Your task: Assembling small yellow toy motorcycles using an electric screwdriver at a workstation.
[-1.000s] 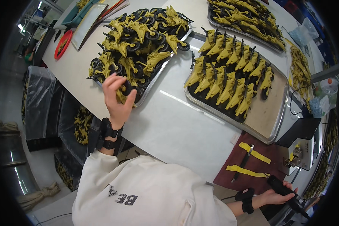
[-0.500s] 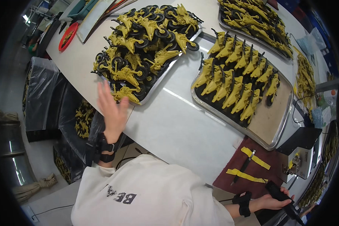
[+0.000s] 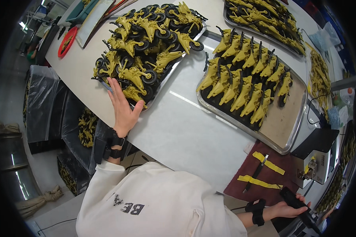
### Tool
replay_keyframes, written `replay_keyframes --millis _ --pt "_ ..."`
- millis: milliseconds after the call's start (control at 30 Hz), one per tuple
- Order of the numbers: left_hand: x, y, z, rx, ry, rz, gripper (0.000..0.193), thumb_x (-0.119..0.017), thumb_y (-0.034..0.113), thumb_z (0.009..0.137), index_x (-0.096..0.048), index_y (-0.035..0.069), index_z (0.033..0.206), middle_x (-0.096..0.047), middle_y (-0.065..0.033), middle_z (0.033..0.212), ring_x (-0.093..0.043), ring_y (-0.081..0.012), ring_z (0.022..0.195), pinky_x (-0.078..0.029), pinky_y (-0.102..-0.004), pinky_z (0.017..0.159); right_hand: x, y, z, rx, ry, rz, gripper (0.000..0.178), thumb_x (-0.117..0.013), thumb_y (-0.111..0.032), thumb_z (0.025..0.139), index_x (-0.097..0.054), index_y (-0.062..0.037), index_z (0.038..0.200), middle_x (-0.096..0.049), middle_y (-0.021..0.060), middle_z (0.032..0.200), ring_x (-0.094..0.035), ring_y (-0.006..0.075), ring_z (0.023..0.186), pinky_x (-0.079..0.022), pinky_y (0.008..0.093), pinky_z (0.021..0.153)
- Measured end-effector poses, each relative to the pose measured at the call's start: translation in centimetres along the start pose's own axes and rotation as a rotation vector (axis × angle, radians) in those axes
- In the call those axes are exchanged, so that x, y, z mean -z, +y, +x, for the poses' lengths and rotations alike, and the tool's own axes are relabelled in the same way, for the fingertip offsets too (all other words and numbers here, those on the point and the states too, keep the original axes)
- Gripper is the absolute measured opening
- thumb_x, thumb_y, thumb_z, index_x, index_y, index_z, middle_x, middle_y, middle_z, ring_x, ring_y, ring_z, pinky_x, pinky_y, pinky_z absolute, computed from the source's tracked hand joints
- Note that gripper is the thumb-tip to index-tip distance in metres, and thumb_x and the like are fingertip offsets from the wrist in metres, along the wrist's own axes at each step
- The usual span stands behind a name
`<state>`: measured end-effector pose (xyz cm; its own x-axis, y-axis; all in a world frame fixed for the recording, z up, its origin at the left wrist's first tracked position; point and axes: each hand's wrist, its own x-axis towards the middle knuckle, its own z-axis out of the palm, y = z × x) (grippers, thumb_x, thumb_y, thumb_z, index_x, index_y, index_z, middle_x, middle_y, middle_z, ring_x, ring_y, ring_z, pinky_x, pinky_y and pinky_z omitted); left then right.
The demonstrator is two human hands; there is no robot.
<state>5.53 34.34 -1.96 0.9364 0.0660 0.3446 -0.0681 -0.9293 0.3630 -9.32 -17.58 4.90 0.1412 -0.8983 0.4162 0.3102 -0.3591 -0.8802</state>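
Observation:
My left hand (image 3: 123, 112) rests at the near edge of a metal tray (image 3: 162, 95) heaped with yellow and black toy motorcycles (image 3: 138, 77). Its fingers are stretched out and apart, lying by the tray's lower left corner beside the nearest motorcycle, with nothing held. At the lower right, my right hand (image 3: 289, 210) is wrapped round a long black tool that looks like an electric screwdriver (image 3: 292, 198). Below that hand the tool's far end runs into the dark rim of the picture.
A second tray (image 3: 286, 126) holds toy motorcycles in two rows. Yellow tape strips and a black pen-like tool (image 3: 257, 173) lie on a maroon cloth (image 3: 241, 179), beside a small metal machine (image 3: 320, 166). A third loaded tray (image 3: 261, 34) and a red basin (image 3: 68, 41) stand farther back.
My left hand has come right up against the near corner of the heaped tray. My right hand keeps its hold on the tool. The whole view has shifted slightly.

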Motion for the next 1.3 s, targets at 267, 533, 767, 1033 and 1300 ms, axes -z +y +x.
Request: replay_keyframes --millis 267,533,767,1033,1300 --pt "0.0 1.3 -0.6 -0.002 0.239 -0.102 0.095 -0.064 0.031 0.075 -0.003 -0.002 0.14 -0.001 -0.0258 0.145 -0.006 -0.0404 0.134 -0.006 -0.0496 0.108 0.3 0.4 0.4 0.008 0.016 -0.012 0.04 -0.044 -0.03 0.092 -0.046 0.0032 0.113 -0.049 0.009 0.076 -0.046 0.019 0.067 -0.041 0.0305 0.066" --pt "2.5 21.3 4.1 -0.816 -0.366 -0.799 0.072 -0.069 0.025 0.068 -0.037 0.007 0.13 -0.033 -0.0234 0.135 -0.03 -0.0382 0.127 -0.023 -0.0473 0.103 -0.4 1.0 0.8 -0.022 -0.053 0.088 0.044 -0.049 -0.034 0.089 -0.041 -0.0048 0.121 -0.049 0.0051 0.075 -0.046 0.0154 0.065 -0.041 0.028 0.058" --pt "-11.8 37.9 14.1 -0.974 -0.573 0.319 0.079 -0.072 0.044 0.053 -0.05 0.01 0.121 -0.043 -0.0271 0.123 -0.033 -0.0417 0.123 -0.011 -0.0587 0.102 -1.8 0.0 -0.3 0.055 -0.191 -0.002 0.065 -0.06 -0.033 0.082 -0.028 0.0017 0.128 -0.052 0.0091 0.071 -0.053 0.0182 0.06 -0.049 0.0311 0.058" --pt "-7.8 36.5 10.6 -1.07 -0.249 -0.257 0.053 -0.067 0.015 0.054 -0.052 0.011 0.105 -0.046 -0.0152 0.101 -0.04 -0.0329 0.109 -0.017 -0.0547 0.102 -2.0 -0.5 0.8 0.097 -0.155 -0.002 0.071 -0.054 -0.052 0.082 -0.031 0.0002 0.124 -0.048 0.0073 0.062 -0.047 0.0166 0.047 -0.041 0.0286 0.045" --pt "-5.8 33.8 -5.0 -0.996 -0.792 -0.438 0.075 -0.07 0.019 0.052 -0.047 0.014 0.122 -0.039 -0.0163 0.118 -0.034 -0.0346 0.113 -0.025 -0.0456 0.09 -6.0 -4.7 8.5 0.273 -0.084 0.1 0.082 -0.043 -0.078 0.07 -0.041 -0.0109 0.117 -0.052 0.0073 0.062 -0.047 0.0168 0.047 -0.041 0.0304 0.049"
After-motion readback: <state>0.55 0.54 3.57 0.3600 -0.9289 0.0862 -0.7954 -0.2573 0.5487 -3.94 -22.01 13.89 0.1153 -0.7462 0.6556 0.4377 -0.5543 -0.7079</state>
